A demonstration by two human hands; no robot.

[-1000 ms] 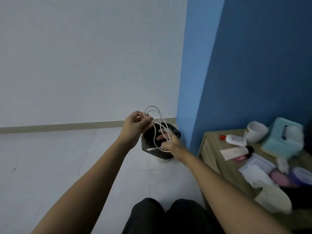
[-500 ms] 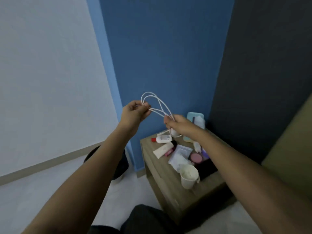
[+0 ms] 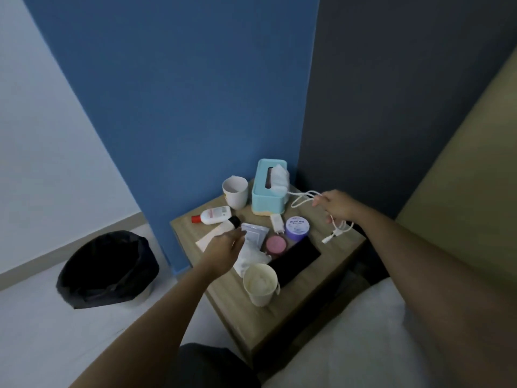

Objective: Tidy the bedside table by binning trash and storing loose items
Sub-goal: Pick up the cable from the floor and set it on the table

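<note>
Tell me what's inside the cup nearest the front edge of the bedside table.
The front cup holds something pale and crumpled, probably tissue, filling it to near the rim. Whatever lies beneath that is covered. The cup stands on the bedside table beside a black flat object.

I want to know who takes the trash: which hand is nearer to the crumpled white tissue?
Left. The left hand hovers right beside the crumpled white tissue, while the right hand holds the white cable near the table's far right side.

Bin (image 3: pixel 107 268) on floor left of surface (image 3: pixel 330 256). Tissue box (image 3: pixel 268 189) at back, cup (image 3: pixel 235 191) to its left, lotion bottle (image 3: pixel 214 215) further left. Second cup (image 3: pixel 260 281) at front, phone (image 3: pixel 296 257) right behind it.
</note>
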